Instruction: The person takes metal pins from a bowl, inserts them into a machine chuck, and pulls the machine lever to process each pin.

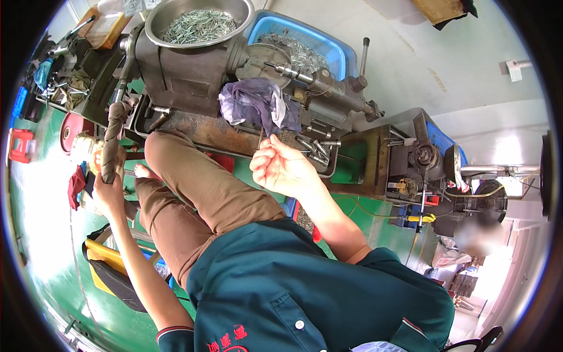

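My left hand (109,190) is wrapped around the lower end of a long lever handle (112,138) bound in brown material, left of a dark bench machine (182,70). My right hand (283,168) is held in front of the machine with thumb and fingertips pinched together. Whatever thin piece may be between them is too small to make out. Just above it, a purple-grey rag (255,102) drapes over the machine's middle. On top of the machine stands a steel bowl (153,36) of small metal pins or screws.
Behind the machine, a blue plastic basket (346,56) holds many small metal parts. Loose metal tools (316,151) lie in the machine's tray, right of my right hand. Another machine (425,155) stands farther right. A red stool (21,145) is at the far left.
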The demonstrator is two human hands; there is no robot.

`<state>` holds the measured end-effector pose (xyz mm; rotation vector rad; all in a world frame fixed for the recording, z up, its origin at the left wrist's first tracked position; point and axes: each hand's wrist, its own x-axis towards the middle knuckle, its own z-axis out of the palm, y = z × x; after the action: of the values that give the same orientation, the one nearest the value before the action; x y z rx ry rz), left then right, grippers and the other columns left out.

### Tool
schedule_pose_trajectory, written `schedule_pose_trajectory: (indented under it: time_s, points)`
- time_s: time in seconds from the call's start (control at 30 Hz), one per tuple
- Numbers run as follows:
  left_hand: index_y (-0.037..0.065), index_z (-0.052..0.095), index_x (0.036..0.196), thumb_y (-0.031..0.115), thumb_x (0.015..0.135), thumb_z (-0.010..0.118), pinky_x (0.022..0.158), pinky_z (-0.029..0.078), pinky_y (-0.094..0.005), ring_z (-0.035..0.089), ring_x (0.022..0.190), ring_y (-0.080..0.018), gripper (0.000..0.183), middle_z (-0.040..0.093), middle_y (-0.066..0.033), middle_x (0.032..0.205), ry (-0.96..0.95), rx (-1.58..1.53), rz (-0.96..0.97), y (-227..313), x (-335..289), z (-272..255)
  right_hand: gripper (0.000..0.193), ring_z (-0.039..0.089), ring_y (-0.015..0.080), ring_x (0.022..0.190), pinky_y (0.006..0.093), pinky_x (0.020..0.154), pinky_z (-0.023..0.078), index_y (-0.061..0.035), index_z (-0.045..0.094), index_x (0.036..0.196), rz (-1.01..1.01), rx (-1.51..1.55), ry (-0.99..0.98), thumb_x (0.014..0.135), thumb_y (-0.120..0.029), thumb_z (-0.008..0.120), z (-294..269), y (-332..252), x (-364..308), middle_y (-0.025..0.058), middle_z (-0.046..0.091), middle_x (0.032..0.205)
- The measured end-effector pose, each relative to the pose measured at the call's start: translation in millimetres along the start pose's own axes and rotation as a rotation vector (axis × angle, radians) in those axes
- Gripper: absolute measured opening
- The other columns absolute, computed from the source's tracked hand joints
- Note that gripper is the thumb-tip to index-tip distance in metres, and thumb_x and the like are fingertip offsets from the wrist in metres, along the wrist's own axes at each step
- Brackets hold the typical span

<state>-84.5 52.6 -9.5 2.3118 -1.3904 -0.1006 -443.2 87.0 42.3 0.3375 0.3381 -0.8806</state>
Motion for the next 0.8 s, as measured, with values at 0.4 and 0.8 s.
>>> schedule_pose_trajectory:
  time_s: [0.4,0.8]
  points:
    - [0.006,0.058,0.084,0.014,0.069,0.061,0.066,0.042,-0.0302,0.053,0.073,-0.0236,0.018,0.055,-0.0076,0.079,0.330,-0.152,0.526,85.5,-36.7,-46.2,0.020,0.043,0.0115,0.064,0.0238,0.058,0.036,-0.0087,0.050,0.075,-0.283,-0.342,0.263,0.084,-0.027,0.049,10.7,31.2,-6.6,-0.0019,0.043,0.062]
    - [-0.001,0.058,0.080,-0.002,0.068,0.060,0.071,0.040,-0.0239,0.051,0.073,-0.0124,0.012,0.054,-0.0051,0.077,-0.591,-1.425,0.131,170.5,-144.4,-6.9,0.019,0.049,0.0086,0.067,0.0245,0.067,0.042,-0.0076,0.052,0.082,-0.362,-0.481,0.227,0.084,-0.026,0.048,2.3,48.1,1.4,-0.0022,0.053,0.075]
